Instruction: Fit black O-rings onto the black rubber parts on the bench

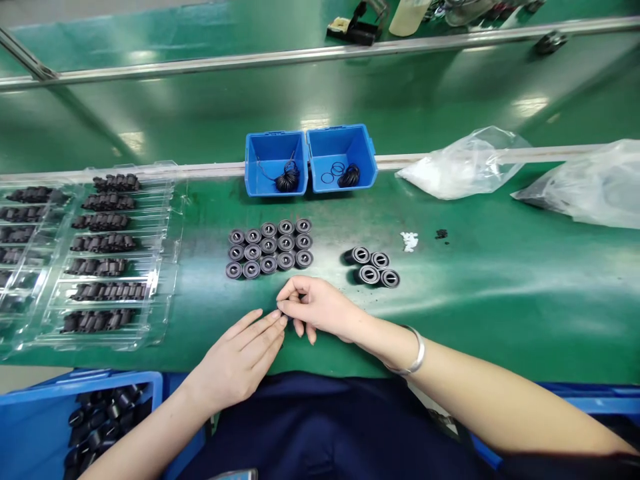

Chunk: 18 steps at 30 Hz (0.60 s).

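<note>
My right hand [317, 307] rests on the green table [500, 293], its fingers pinched together on a small dark part at about the fingertips; the part is mostly hidden. My left hand [240, 360] lies beside it, fingers stretched out, tips touching the same spot. Just beyond my hands stand several round black parts in neat rows [270, 248]. A smaller cluster of the same black parts [373, 265] lies to their right.
Two blue bins [310, 160] with black rings stand at the back. Clear plastic trays [100, 253] with rows of black parts lie left. Plastic bags [465, 163] lie right. A blue crate [85, 420] of black parts sits near left. Small white bits [409, 240] lie nearby.
</note>
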{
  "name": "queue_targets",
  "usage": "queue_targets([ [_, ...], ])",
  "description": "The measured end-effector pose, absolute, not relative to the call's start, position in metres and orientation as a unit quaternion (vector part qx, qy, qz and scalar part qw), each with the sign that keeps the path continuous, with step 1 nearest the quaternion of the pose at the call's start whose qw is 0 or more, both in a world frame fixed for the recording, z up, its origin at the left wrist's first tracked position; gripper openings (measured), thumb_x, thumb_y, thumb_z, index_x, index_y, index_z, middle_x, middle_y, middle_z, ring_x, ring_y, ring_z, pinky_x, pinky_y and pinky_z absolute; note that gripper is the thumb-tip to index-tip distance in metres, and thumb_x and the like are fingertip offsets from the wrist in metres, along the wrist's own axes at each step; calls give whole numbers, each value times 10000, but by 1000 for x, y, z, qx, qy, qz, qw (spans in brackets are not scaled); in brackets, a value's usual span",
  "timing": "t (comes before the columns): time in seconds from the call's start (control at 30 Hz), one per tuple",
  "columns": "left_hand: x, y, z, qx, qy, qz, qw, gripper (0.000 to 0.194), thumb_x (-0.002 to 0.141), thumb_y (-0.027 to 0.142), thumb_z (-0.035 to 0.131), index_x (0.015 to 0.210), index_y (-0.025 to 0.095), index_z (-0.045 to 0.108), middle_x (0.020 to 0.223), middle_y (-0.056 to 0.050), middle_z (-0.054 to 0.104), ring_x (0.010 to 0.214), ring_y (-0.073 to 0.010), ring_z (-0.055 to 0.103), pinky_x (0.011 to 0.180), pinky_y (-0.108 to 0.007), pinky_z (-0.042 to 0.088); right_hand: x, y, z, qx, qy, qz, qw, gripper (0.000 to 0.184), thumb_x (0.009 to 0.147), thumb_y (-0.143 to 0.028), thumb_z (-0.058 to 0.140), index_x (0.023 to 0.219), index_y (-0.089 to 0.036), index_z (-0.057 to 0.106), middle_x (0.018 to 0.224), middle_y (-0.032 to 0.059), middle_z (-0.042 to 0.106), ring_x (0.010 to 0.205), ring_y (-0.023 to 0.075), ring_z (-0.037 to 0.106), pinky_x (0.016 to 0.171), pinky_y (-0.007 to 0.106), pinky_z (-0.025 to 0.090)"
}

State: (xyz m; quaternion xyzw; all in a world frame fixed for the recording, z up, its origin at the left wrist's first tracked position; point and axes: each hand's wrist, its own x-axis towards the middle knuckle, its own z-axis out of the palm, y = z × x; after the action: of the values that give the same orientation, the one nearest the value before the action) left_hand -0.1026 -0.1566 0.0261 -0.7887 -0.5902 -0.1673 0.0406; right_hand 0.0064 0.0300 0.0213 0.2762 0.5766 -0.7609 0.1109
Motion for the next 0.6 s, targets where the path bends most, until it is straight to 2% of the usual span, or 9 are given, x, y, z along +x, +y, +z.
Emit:
queue_targets([
  [0.1,-104,-156,26,-791,-586,-170,34,338,981,72,385,1153,54,676,1255,-131,702,1284,-254,574,1174,-442,380,4,31,22,288,529,-791,112,183,804,-277,710,832,-163,571,512,-88,547,401,94,586,370,187,511],
  [0.2,-104,-156,24,-789,-586,-181,30,338,984,69,383,1158,44,671,1255,-136,701,1308,-250,552,1199,-435,330,10,29,20,288,487,-820,89,240,819,-335,709,907,-142,597,520,-52,604,434,110,617,441,213,538],
  [0.37,-104,-155,24,-781,-600,-171,2,349,991,72,365,1176,64,660,1289,-135,681,1408,-306,433,1223,-553,199,30,12,13,276,444,-853,-10,373,875,-407,662,1118,-125,630,671,2,678,600,117,663,646,272,559],
  [0.5,-104,-156,22,-795,-585,-162,2,366,998,88,343,1183,56,657,1332,-160,650,1415,-314,419,1147,-489,325,39,0,13,285,450,-844,-66,357,901,-361,640,1192,-154,655,769,7,656,705,119,653,775,317,553],
  [0.6,-101,-160,19,-790,-595,-149,10,341,992,96,384,1186,75,663,1385,-149,615,1413,-302,419,1061,-434,388,39,3,17,282,455,-843,-48,356,888,-360,652,1192,-176,674,878,11,611,698,100,644,742,304,574],
])
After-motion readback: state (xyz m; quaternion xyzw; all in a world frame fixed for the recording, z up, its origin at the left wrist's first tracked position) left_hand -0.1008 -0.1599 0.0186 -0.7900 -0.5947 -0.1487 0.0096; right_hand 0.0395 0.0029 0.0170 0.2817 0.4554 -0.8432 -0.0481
